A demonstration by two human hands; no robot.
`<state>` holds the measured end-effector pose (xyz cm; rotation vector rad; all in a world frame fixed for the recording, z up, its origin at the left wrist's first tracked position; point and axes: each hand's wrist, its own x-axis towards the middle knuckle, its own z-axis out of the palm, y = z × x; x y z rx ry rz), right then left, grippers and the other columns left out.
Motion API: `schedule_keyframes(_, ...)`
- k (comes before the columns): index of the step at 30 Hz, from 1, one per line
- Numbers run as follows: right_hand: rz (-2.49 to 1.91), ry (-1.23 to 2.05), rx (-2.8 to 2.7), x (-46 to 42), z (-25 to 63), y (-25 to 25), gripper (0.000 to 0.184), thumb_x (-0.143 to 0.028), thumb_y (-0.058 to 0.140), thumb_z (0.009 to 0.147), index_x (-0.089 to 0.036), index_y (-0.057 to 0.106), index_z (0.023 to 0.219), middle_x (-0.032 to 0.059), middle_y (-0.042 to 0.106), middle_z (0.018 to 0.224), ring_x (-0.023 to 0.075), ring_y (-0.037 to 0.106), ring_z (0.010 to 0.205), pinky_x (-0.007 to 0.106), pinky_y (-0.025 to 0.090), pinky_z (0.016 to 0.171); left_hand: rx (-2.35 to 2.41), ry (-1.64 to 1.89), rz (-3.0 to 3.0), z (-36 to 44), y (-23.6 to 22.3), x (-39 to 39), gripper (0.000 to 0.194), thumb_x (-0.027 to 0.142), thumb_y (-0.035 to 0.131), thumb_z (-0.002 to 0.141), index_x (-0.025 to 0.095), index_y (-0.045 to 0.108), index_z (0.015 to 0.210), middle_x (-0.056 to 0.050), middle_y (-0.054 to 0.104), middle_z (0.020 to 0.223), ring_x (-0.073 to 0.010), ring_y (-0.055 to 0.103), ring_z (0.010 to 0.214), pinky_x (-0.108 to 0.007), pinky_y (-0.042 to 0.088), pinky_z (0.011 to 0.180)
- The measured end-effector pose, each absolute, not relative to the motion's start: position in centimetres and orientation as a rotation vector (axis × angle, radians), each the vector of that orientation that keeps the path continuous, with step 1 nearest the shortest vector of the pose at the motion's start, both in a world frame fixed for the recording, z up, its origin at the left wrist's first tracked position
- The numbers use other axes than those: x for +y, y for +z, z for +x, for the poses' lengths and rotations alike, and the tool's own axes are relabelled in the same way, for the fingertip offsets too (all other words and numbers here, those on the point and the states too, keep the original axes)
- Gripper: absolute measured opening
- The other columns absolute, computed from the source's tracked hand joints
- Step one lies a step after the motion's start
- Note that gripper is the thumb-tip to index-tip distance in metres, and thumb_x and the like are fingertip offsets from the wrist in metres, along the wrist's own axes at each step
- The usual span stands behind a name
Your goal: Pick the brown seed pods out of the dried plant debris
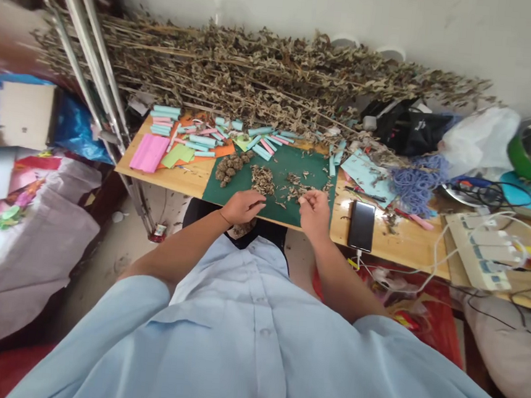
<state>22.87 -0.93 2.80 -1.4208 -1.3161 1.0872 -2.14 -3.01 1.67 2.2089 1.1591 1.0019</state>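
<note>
Because the dark green rubber cutting mat [271, 184] lies at the near edge of the pale wooden bench [397, 235], my hands work right over it: my left hand [243, 207] curls half-closed beside a heap of crumbled dry brown leaves [262, 180], while my right hand [314, 213] pinches its fingertips [303, 200] together, though I cannot tell whether they hold anything. Knobbly dried seed clusters [228, 168] sit in a rough pile just beyond.

The camera rides on the person's head, tilted forward and steeply down over their pale blue shirt [243, 346]. From close above, it faces the left hand [242, 207] and right hand [314, 214], with the green mat [286, 170] and wooden table [396, 241] just beyond, and the wall at the top of the view.
</note>
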Motion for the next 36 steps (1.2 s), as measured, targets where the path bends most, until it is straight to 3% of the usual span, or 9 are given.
schedule_keyframes(3, -1.345, 1.346, -1.277, -0.8, 21.2, 3.4, 0.029, -0.036, 0.064, 0.079, -0.025, 0.049, 0.101, -0.0026, 0.06, 0.082, 0.011, 0.048, 0.059, 0.025, 0.04, 0.054, 1.215, 1.116, 2.043, -1.5, 1.6, -3.1, 0.046, 0.037, 0.06, 0.096, 0.017, 0.057, 0.138, -0.016, 0.067, 0.122, -0.0172, 0.067, 0.087, -0.036, 0.055, 0.087)
schedule_keyframes(6, -1.304, 1.536, -1.31, -0.9, 19.7, 4.3, 0.031, -0.033, 0.068, 0.075, -0.024, 0.052, 0.101, -0.0034, 0.059, 0.08, 0.009, 0.045, 0.055, 0.023, 0.037, 0.051, 1.182, 1.129, 1.991, -0.9, 1.6, -3.0, 0.046, 0.032, 0.059, 0.097, 0.018, 0.057, 0.14, -0.018, 0.059, 0.138, -0.0186, 0.068, 0.096, -0.037, 0.056, 0.091)
schedule_keyframes(9, -1.309, 1.653, -1.295, -0.7, 18.9, 5.1, 0.032, -0.029, 0.069, 0.073, -0.024, 0.054, 0.102, -0.0038, 0.059, 0.078, 0.0081, 0.044, 0.053, 0.022, 0.032, 0.047, 1.189, 1.09, 2.012, -0.7, 1.7, -2.9, 0.025, 0.026, 0.058, 0.096, 0.017, 0.071, 0.116, -0.013, 0.07, 0.115, -0.0214, 0.067, 0.105, -0.038, 0.053, 0.096)
schedule_keyframes(14, -1.334, 1.686, -1.125, 0.2, 17.8, 4.9, 0.035, -0.03, 0.07, 0.071, -0.024, 0.055, 0.102, -0.0052, 0.056, 0.075, 0.0061, 0.038, 0.046, 0.02, 0.021, 0.041, 1.368, 1.091, 1.771, -0.8, 1.7, -2.5, 0.016, 0.025, 0.062, 0.093, 0.016, 0.074, 0.099, -0.005, 0.071, 0.081, -0.0151, 0.066, 0.076, -0.03, 0.052, 0.082)
schedule_keyframes(18, -1.292, 1.362, -1.094, 0.6, 16.4, 3.3, 0.03, -0.041, 0.066, 0.079, -0.024, 0.055, 0.101, -0.0012, 0.063, 0.085, 0.0067, 0.042, 0.047, 0.022, 0.032, 0.042, 1.413, 1.088, 1.437, -1.3, 1.4, -1.9, 0.021, 0.032, 0.061, 0.093, 0.015, 0.074, 0.098, 0.0, 0.065, 0.062, -0.0116, 0.059, 0.059, -0.024, 0.047, 0.065)
schedule_keyframes(21, -1.251, 1.218, -1.227, -0.1, 15.0, 2.2, 0.038, -0.044, 0.068, 0.077, -0.023, 0.059, 0.107, 0.0037, 0.069, 0.101, 0.0085, 0.052, 0.053, 0.026, 0.046, 0.051, 1.354, 1.077, 1.25, -1.6, 1.3, -1.5, 0.024, 0.036, 0.063, 0.091, 0.015, 0.073, 0.098, 0.002, 0.064, 0.059, -0.0089, 0.052, 0.05, -0.021, 0.04, 0.053)
schedule_keyframes(24, -1.278, 1.205, -1.281, -1.0, 13.7, 1.7, 0.047, -0.046, 0.072, 0.074, -0.021, 0.063, 0.112, 0.0067, 0.072, 0.107, 0.0105, 0.056, 0.055, 0.029, 0.05, 0.055, 1.28, 1.096, 1.168, -1.9, 1.3, -1.4, 0.024, 0.036, 0.065, 0.088, 0.014, 0.072, 0.097, 0.002, 0.062, 0.057, -0.0079, 0.05, 0.048, -0.021, 0.037, 0.05)
schedule_keyframes(30, -1.356, 1.154, -1.291, -1.1, 12.8, 1.8, 0.026, -0.046, 0.066, 0.08, -0.02, 0.067, 0.084, -0.0029, 0.061, 0.058, 0.013, 0.051, 0.05, 0.027, 0.043, 0.054, 1.213, 1.088, 1.169, -2.2, 1.0, -1.2, 0.023, 0.037, 0.066, 0.087, 0.015, 0.07, 0.091, 0.003, 0.06, 0.057, -0.0069, 0.05, 0.048, -0.02, 0.037, 0.05)
schedule_keyframes(36, -1.34, 1.207, -1.279, -0.3, 12.9, 2.2, 0.02, -0.04, 0.065, 0.08, -0.02, 0.064, 0.08, -0.0047, 0.056, 0.052, 0.0113, 0.047, 0.048, 0.025, 0.035, 0.05, 1.203, 1.097, 1.145, -2.3, 0.8, -1.1, 0.024, 0.038, 0.064, 0.088, 0.015, 0.069, 0.088, 0.003, 0.06, 0.057, -0.0065, 0.049, 0.047, -0.019, 0.037, 0.049)
